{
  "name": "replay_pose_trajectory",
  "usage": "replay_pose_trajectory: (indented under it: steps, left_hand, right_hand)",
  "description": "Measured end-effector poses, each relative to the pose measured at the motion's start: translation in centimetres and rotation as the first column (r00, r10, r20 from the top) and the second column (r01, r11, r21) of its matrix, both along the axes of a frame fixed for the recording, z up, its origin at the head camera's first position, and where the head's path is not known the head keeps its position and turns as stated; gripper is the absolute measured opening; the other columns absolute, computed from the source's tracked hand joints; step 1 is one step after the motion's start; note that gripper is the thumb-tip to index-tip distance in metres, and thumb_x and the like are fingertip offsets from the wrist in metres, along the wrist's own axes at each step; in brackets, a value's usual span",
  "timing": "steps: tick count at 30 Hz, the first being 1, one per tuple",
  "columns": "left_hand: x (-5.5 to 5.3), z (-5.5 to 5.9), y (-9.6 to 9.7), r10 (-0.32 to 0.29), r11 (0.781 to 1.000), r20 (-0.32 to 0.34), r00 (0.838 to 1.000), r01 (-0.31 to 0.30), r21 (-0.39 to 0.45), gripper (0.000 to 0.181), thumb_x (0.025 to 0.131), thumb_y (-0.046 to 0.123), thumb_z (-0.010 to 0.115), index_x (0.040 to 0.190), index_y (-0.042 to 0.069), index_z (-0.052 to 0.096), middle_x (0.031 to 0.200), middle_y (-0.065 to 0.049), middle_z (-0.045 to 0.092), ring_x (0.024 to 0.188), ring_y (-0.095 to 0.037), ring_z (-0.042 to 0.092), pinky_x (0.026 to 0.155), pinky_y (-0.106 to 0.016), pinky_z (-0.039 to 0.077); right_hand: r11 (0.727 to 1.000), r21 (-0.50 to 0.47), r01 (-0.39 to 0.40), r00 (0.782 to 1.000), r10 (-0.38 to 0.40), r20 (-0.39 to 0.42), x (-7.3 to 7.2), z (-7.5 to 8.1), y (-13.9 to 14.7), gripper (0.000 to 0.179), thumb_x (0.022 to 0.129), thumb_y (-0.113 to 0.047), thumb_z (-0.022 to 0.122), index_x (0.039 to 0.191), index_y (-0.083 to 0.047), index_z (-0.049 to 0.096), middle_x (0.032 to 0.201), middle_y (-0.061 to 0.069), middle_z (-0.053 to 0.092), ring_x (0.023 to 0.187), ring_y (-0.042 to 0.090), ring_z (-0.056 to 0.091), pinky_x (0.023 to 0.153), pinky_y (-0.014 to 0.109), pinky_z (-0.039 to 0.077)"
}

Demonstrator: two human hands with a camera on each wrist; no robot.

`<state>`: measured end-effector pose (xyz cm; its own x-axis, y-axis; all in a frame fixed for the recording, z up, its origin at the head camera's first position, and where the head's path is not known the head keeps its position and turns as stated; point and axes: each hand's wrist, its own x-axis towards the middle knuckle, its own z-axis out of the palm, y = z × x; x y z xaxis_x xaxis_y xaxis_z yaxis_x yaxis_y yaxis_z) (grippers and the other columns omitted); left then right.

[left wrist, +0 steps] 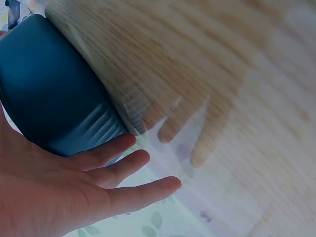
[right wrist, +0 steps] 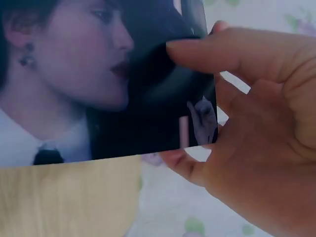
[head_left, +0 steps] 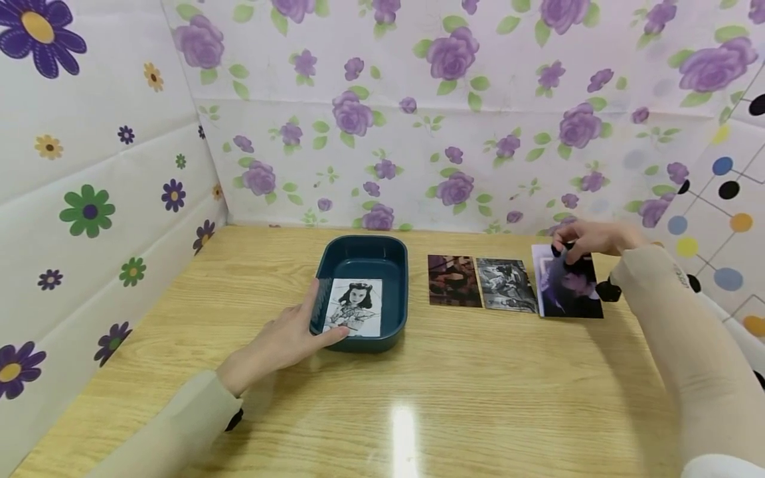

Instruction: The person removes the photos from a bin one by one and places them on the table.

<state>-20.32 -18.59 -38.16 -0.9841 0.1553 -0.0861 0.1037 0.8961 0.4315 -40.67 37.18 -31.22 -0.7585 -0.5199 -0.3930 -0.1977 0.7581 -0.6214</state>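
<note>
My right hand (head_left: 588,238) pinches a dark photo card (head_left: 564,292) at its far edge. In the right wrist view the card (right wrist: 74,74) shows a face in profile, with the thumb on its front and fingers behind. My left hand (head_left: 283,335) lies against the near left side of a dark teal tray (head_left: 399,285), its thumb over the near rim. Its fingers look straight and spread beside the tray wall (left wrist: 59,84) in the left wrist view. A black-and-white portrait card (head_left: 356,309) lies inside the tray.
Between the tray and the right hand, a dark reddish card (head_left: 453,281) and a grey card (head_left: 507,284) lie side by side on the wooden table (head_left: 478,398). A flowered cloth wall (head_left: 358,153) rises behind the table's far edge.
</note>
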Motion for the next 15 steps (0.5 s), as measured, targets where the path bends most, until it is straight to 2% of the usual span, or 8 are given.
replay_pose_trajectory:
  steps: [2, 5, 9, 15]
  left_hand:
    - [0.0, 0.0, 0.0, 0.004, 1.000, 0.000, 1.000, -0.004, -0.002, 0.117, 0.076, 0.086, 0.044, 0.156, 0.021, -0.011, 0.149, -0.029, 0.037, 0.135, -0.046, 0.040, 0.101, -0.063, 0.038]
    - [0.0, 0.0, 0.0, 0.009, 1.000, -0.002, 1.000, -0.009, -0.003, 0.117, 0.076, 0.086, 0.045, 0.156, 0.021, -0.010, 0.148, -0.029, 0.038, 0.134, -0.046, 0.042, 0.101, -0.063, 0.039]
    - [0.1, 0.0, 0.0, 0.011, 1.000, -0.009, 1.000, -0.011, -0.004, 0.117, 0.075, 0.086, 0.045, 0.156, 0.020, -0.009, 0.147, -0.031, 0.039, 0.132, -0.046, 0.044, 0.100, -0.062, 0.040]
    - [0.1, 0.1, 0.1, 0.011, 1.000, -0.007, 1.000, -0.011, 0.000, 0.117, 0.075, 0.086, 0.046, 0.156, 0.020, -0.008, 0.147, -0.030, 0.039, 0.133, -0.046, 0.043, 0.100, -0.062, 0.040]
  right_hand:
    - [1.000, 0.026, 0.015, 0.999, -0.014, -0.035, 0.3, -0.6, 0.3, 0.025, 0.073, 0.010, 0.060, 0.092, 0.009, 0.045, 0.103, 0.013, 0.049, 0.081, 0.017, 0.044, 0.069, 0.030, 0.038]
    - [0.997, 0.075, 0.029, 0.990, -0.018, -0.141, 0.5, -1.7, 0.2, 0.026, 0.067, 0.013, 0.055, 0.090, 0.006, 0.048, 0.096, 0.012, 0.049, 0.072, 0.016, 0.039, 0.061, 0.028, 0.035]
    - [0.991, 0.122, 0.050, 0.963, -0.016, -0.268, 0.5, -3.1, -0.3, 0.025, 0.066, 0.015, 0.051, 0.087, 0.002, 0.050, 0.088, 0.010, 0.047, 0.071, 0.017, 0.038, 0.058, 0.027, 0.033]
    - [0.990, 0.127, 0.060, 0.924, -0.007, -0.382, 0.7, -4.6, -1.0, 0.026, 0.065, 0.015, 0.047, 0.086, 0.002, 0.053, 0.088, 0.014, 0.051, 0.072, 0.019, 0.043, 0.059, 0.027, 0.035]
